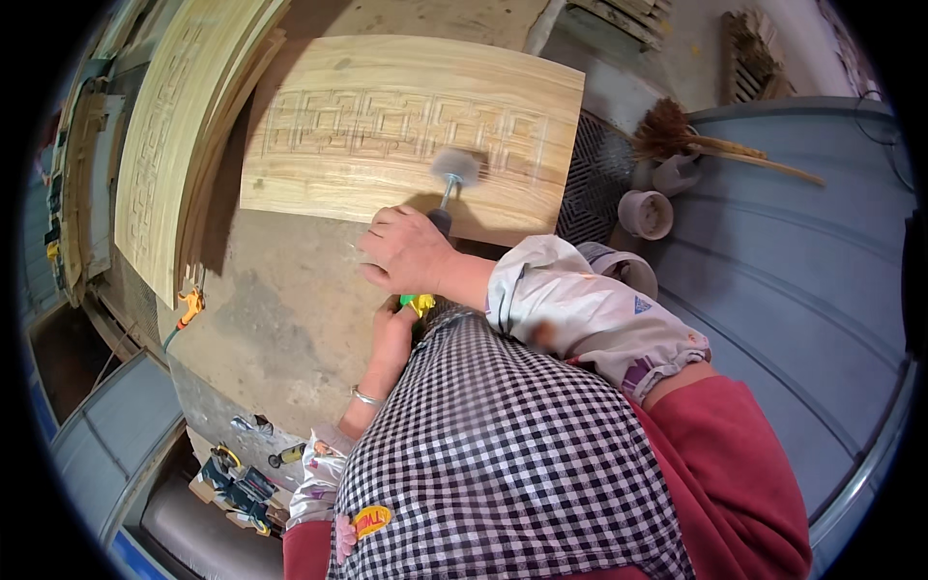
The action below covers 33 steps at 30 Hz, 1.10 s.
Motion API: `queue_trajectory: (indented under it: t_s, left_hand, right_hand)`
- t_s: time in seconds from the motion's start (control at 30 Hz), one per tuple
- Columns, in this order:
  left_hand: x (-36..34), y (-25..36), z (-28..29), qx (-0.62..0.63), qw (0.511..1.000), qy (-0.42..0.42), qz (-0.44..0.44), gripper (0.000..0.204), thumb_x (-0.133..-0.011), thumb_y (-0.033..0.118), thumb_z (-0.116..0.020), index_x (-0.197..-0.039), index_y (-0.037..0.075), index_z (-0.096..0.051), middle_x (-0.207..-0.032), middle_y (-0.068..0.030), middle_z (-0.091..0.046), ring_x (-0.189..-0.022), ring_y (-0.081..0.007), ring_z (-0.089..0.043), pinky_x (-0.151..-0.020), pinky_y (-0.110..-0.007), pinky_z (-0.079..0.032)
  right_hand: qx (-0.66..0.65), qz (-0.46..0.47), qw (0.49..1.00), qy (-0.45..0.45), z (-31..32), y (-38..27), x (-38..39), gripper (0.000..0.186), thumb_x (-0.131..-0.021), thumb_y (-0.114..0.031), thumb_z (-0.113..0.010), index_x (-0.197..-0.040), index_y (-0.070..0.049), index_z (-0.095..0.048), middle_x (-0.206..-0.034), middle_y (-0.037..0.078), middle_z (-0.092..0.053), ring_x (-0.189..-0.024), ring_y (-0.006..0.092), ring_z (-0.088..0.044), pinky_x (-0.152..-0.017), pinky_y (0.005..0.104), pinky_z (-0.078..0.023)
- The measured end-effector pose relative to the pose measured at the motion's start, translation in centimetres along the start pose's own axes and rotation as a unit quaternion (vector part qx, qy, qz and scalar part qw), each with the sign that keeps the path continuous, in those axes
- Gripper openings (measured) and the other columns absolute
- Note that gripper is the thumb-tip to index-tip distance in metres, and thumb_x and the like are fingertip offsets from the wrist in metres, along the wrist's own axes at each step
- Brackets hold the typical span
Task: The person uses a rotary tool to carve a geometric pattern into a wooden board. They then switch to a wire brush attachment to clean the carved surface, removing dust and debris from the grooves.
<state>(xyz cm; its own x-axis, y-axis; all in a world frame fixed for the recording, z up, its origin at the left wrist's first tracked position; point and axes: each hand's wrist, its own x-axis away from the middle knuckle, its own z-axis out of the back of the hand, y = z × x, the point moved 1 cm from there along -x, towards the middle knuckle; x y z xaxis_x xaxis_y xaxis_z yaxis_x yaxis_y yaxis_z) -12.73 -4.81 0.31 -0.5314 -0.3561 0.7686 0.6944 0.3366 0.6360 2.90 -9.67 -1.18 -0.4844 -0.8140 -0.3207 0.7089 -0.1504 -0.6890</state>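
Note:
A carved wooden panel (406,184) lies flat on the worktable, a band of geometric fretwork running along it. My right hand (411,249) is closed around the dark front of a straight grinder (440,220). On its metal shaft, a round grey brush head (455,168) looks blurred and meets or hovers just over the panel's near right part; I cannot tell which. Closer to my body, my left hand (391,331) is wrapped round the tool's green and yellow rear end (420,304). My right hand and the apron partly hide the tool's body.
Several similar carved panels (179,126) stand stacked at the left, beside an orange air-hose fitting (191,307). Power tools (246,488) sit at lower left. Right of the table are a straw broom (667,130), a white bucket (645,214) and a grey metal sheet wall (793,232).

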Motion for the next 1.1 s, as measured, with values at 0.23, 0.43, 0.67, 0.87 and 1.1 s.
queue_trajectory:
  t_s: [0.23, 0.43, 0.67, 0.87, 1.1]
  left_hand:
    - [-2.1, 5.0, -1.6, 0.001, 1.000, -0.007, 0.025, 0.036, -0.089, 0.019, -0.058, -0.115, -0.005, -0.066, -0.075, -0.0051, -0.062, -0.054, -0.0140, -0.056, -0.047, -0.029, -0.041]
    - [-5.7, 8.9, -4.4, -0.010, 1.000, -0.023, -0.013, 0.029, -0.089, 0.015, -0.059, -0.108, -0.006, -0.065, -0.076, -0.0065, -0.063, -0.059, -0.0132, -0.056, -0.051, -0.029, -0.042]
    - [-7.2, 10.4, -4.5, 0.007, 1.000, -0.008, 0.002, 0.029, -0.091, 0.018, -0.056, -0.111, -0.002, -0.063, -0.073, -0.0053, -0.061, -0.054, -0.0133, -0.055, -0.044, -0.028, -0.037]
    - [-3.9, 7.7, -1.4, -0.019, 1.000, -0.010, 0.022, 0.032, -0.091, 0.019, -0.058, -0.111, -0.004, -0.066, -0.076, -0.0047, -0.062, -0.056, -0.0124, -0.055, -0.047, -0.028, -0.039]
    - [0.3, 1.7, 0.8, 0.031, 0.999, 0.027, 0.013, 0.042, -0.088, 0.018, -0.058, -0.119, -0.008, -0.067, -0.100, -0.0099, -0.071, -0.082, -0.0143, -0.064, -0.069, -0.026, -0.049]
  right_hand:
    - [0.014, -0.025, 0.999, -0.015, 1.6, 3.0, -2.7, 0.020, -0.083, -0.029, -0.076, -0.091, -0.011, -0.071, -0.092, 0.005, -0.069, -0.101, 0.0249, -0.063, -0.093, 0.0410, -0.049]
    - [0.043, -0.042, 0.998, 0.010, 4.3, 7.1, -5.3, 0.021, -0.084, -0.031, -0.074, -0.092, -0.012, -0.073, -0.090, 0.006, -0.071, -0.101, 0.0273, -0.064, -0.092, 0.0426, -0.051]
    - [0.059, -0.026, 0.998, -0.027, 4.4, 8.5, -8.0, 0.021, -0.085, -0.032, -0.074, -0.095, -0.013, -0.073, -0.091, 0.005, -0.072, -0.099, 0.0279, -0.065, -0.087, 0.0434, -0.052]
    - [0.035, -0.039, 0.999, -0.012, 1.8, 4.3, -5.0, 0.021, -0.084, -0.030, -0.074, -0.093, -0.011, -0.073, -0.086, 0.006, -0.070, -0.096, 0.0280, -0.065, -0.086, 0.0425, -0.051]
    - [-0.029, 0.026, 0.998, -0.043, -1.0, 0.2, -2.4, 0.017, -0.082, -0.027, -0.074, -0.084, -0.012, -0.066, -0.084, 0.004, -0.067, -0.093, 0.0244, -0.063, -0.082, 0.0402, -0.051]
